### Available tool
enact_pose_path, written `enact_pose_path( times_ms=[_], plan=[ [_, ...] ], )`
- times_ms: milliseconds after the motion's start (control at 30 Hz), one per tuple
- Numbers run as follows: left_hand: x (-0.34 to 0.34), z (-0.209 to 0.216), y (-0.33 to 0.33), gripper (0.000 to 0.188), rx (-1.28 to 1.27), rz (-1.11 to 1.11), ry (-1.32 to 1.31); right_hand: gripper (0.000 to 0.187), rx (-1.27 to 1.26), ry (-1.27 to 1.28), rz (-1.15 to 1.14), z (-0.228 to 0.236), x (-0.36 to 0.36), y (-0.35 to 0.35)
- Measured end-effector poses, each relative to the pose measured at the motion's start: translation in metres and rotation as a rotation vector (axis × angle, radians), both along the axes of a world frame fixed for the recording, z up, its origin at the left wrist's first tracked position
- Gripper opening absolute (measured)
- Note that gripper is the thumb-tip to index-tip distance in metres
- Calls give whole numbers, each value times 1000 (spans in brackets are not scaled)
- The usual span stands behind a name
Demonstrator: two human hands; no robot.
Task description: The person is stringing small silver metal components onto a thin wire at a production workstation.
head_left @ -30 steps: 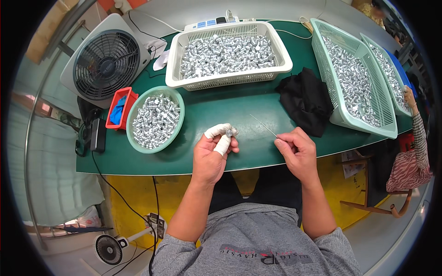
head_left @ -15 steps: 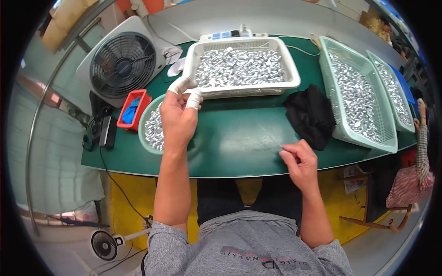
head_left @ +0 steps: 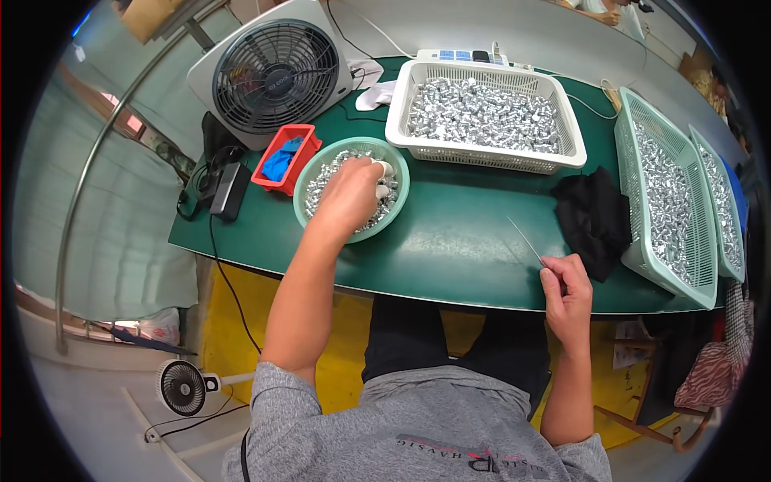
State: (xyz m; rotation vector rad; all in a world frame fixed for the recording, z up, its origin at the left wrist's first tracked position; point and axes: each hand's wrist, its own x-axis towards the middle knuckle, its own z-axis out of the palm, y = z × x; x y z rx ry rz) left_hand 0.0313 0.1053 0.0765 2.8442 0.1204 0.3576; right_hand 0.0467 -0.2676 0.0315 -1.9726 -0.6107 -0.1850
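My left hand [head_left: 351,195] is over the round light-green bowl [head_left: 302,210], among the small silver metal pieces [head_left: 320,178] in it. White wrapping covers its thumb and a fingertip, which stand apart; the other fingers are partly hidden. I see no piece held between them. My right hand [head_left: 569,297] is closed above the table's near edge, pinching a thin metal rod [head_left: 526,240] between thumb and forefinger. The rod points up and to the left, with nothing visible on it.
A white basket [head_left: 490,154] of silver pieces stands at the back. Two pale-green baskets [head_left: 642,233] of such pieces are at right, beside black cloth [head_left: 593,221]. A red bin [head_left: 277,181] with blue material, a black adapter [head_left: 231,191] and a fan [head_left: 275,76] are left.
My left hand has gone down into the round bowl from above its right side. My right hand still pinches the rod. The whole view has shifted, so the table things appear further right.
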Motion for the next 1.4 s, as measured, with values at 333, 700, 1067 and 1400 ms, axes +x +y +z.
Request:
enact_pose_path(
  times_ms=[333,700,1067,1400],
  plan=[
    [11,-12,-8,12,175,-50,-24,11,4,-25,-15,0,-2,-1],
    [-14,12,-35,18,-502,-90,-282,11,60,14,-44,-5,-1,1],
    [-31,-72,-123,23,-2076,-320,-34,10,279,253,33,1,-25,-6],
    [-33,-72,-124,28,-2032,-309,19,9,357,361,106,12,-34,3]
  ],
)
